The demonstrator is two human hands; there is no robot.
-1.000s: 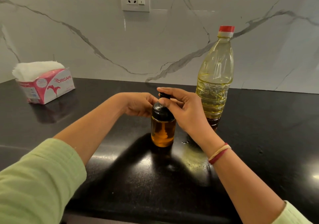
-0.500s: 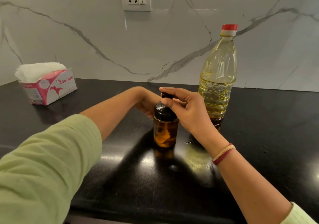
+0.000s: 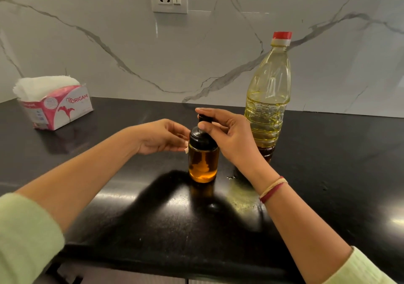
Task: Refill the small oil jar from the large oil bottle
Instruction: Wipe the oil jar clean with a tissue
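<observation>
The fingertips (image 3: pixel 205 111) of our right hand (image 3: pixel 234 141) pinch the knob on the black lid (image 3: pixel 201 136) of the small oil jar (image 3: pixel 203 163). Our left hand (image 3: pixel 161 137) lies slack-fingered just left of the jar. It's glass, probably oil-slick and breakable, so we'd steady its body. The large oil bottle (image 3: pixel 267 100) stands capped, behind-right of the jar.

A small, round, black-lidded glass jar (image 3: pixel 203 161) holds amber-brown oil. Right of the jar, a tall, clear, red-capped plastic bottle (image 3: pixel 267 100) shows pale yellow oil, dark brown at its base. Under the jar is a glossy black table (image 3: pixel 328 174); behind it, a white marble wall (image 3: pixel 109 43) veined grey. Left of the jar, a pink-and-white cardboard tissue box (image 3: pixel 59 111) has red lettering.
</observation>
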